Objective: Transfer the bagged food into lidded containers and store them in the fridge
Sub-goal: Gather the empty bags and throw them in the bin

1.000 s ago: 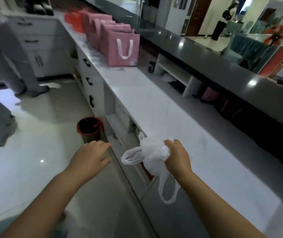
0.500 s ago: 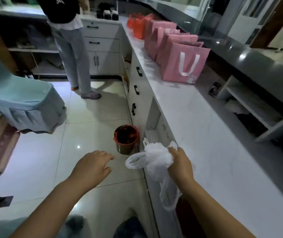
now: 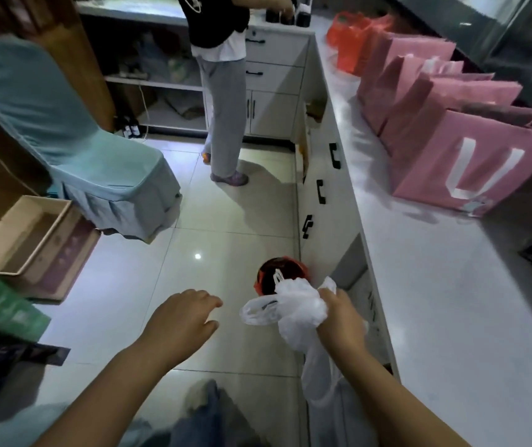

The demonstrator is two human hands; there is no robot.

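Crumpled, seemingly thin plastic bag (image 3: 293,309) in right hand (image 3: 342,321)

A shop's back counter area: a long white table (image 3: 435,301) carrying a row of pink gift bags (image 3: 470,169), drawers (image 3: 322,195) beneath, tiled floor (image 3: 219,221), a covered banquet chair (image 3: 74,146).

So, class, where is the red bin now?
Head view, lower centre: the red bin stands on the floor beside the cabinet, beyond the bag in the right hand.

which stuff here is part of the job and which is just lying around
Job: white plastic bag, gripped by the right hand; left hand, free; red bin, likely where it goes.
Lying about: pink gift bags, orange bag, covered chair, cardboard box.
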